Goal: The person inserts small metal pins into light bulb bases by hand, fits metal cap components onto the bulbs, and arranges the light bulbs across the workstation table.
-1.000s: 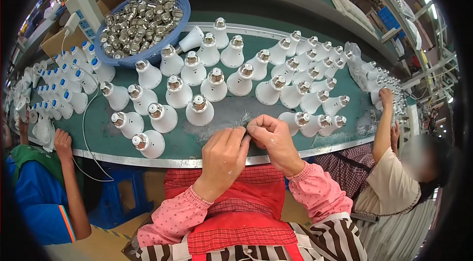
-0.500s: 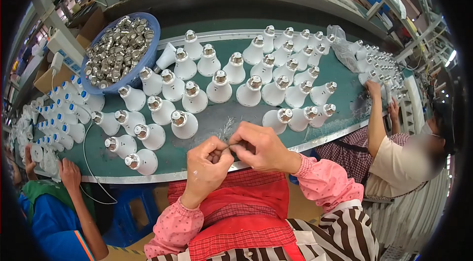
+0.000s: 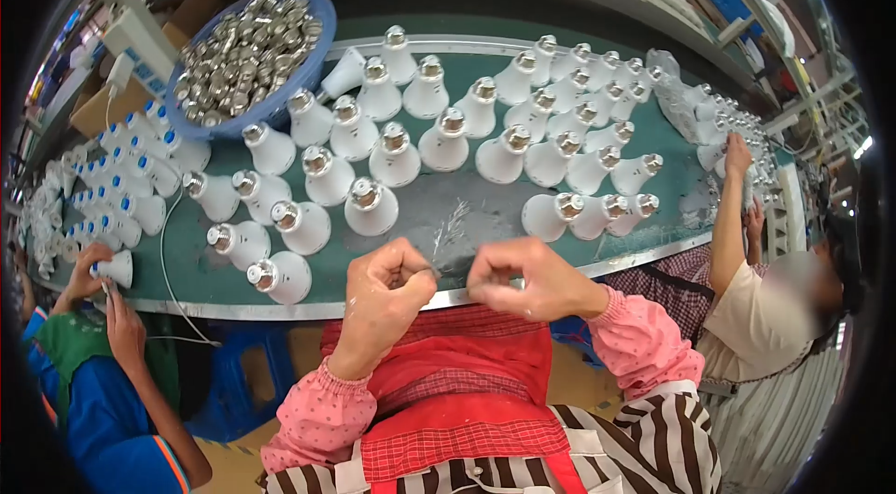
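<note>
My left hand (image 3: pixel 385 300) is closed in a pinch over the front edge of the bench, its fingertips pointing right. Facing it a short gap away, my right hand (image 3: pixel 534 281) is also closed, thumb against the curled fingers. Whatever lies in either pinch is too small to make out. Just beyond the hands, thin wire-like clippings (image 3: pixel 452 225) lie on the worn bench top. Nearest to my left hand stands a white bulb (image 3: pixel 371 211) with a silvery cap; a similar bulb (image 3: pixel 544 217) is tilted beyond my right hand.
Several more capped bulbs (image 3: pixel 500 161) cover the green bench (image 3: pixel 420 265). A blue basin (image 3: pixel 329 23) of metal caps sits at the back left, near bulbs with blue tops (image 3: pixel 145 210). Co-workers' hands (image 3: pixel 125 326) handle bulbs left and right. A white cable (image 3: pixel 163 279) hangs over the edge.
My hands, touching at the fingertips before, have drawn apart, the right one moving rightward. The view has shifted slightly. The left co-worker's hands have come together at a bulb.
</note>
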The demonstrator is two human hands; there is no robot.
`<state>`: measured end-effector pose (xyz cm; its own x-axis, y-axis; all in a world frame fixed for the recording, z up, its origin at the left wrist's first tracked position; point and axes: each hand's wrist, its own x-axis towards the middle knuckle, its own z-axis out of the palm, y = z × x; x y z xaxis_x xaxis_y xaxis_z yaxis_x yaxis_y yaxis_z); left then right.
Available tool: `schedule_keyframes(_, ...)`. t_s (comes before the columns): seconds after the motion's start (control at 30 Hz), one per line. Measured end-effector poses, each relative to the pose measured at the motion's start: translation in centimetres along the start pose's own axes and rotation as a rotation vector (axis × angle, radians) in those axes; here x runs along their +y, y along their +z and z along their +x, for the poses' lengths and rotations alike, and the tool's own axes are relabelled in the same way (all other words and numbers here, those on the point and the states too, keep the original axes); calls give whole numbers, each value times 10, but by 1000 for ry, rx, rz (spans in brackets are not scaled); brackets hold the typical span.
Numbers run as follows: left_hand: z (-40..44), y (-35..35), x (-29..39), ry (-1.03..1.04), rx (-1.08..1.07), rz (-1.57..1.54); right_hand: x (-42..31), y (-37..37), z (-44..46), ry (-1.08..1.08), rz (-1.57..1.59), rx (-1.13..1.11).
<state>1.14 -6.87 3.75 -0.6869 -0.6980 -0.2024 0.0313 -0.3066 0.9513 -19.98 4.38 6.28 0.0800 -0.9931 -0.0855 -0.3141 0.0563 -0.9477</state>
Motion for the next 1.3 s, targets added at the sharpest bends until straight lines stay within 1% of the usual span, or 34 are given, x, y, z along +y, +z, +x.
schedule_keyframes(0.03,0,-1,-2,1,-23,-9,-10,3,-2,55,-35,-28)
schedule_keyframes(0.13,1,2,-12,12,-56,-33,-14,14,3,-27,-110,230)
schedule_keyframes(0.17,0,5,-13,26,-48,-42,-8,18,5,-37,-41,278)
schedule_keyframes(0.37,-1,13,-13,91,-23,-31,-6,24,15,-119,-77,279)
schedule_keyframes(0.47,0,16,-14,116,14,30,-10,27,16,-141,-242,293)
schedule_keyframes(0.57,3,25,-15,141,86,130,-5,28,21,-483,-891,371)
schedule_keyframes(0.63,8,29,-15,167,121,180,-3,25,19,-472,-910,367)
schedule_keyframes(0.67,10,30,-15,150,93,114,-4,22,19,-472,-923,363)
schedule_keyframes(0.77,10,23,-11,74,12,-70,-18,18,9,-256,-401,380)
schedule_keyframes(0.87,9,16,-4,-55,-108,-196,-6,16,3,-106,-76,371)
schedule_keyframes(0.9,10,13,-5,-91,-155,-219,-7,16,1,-11,73,364)
schedule_keyframes(1.0,13,11,-10,-154,-235,-291,-7,22,1,16,290,356)
schedule_keyframes(1.1,14,10,-14,-179,-257,-330,-3,27,2,22,399,363)
schedule_keyframes(1.2,14,8,-17,-197,-278,-348,5,26,1,-37,142,338)
schedule_keyframes(1.3,13,10,-16,-200,-265,-357,-9,24,3,-122,-167,335)
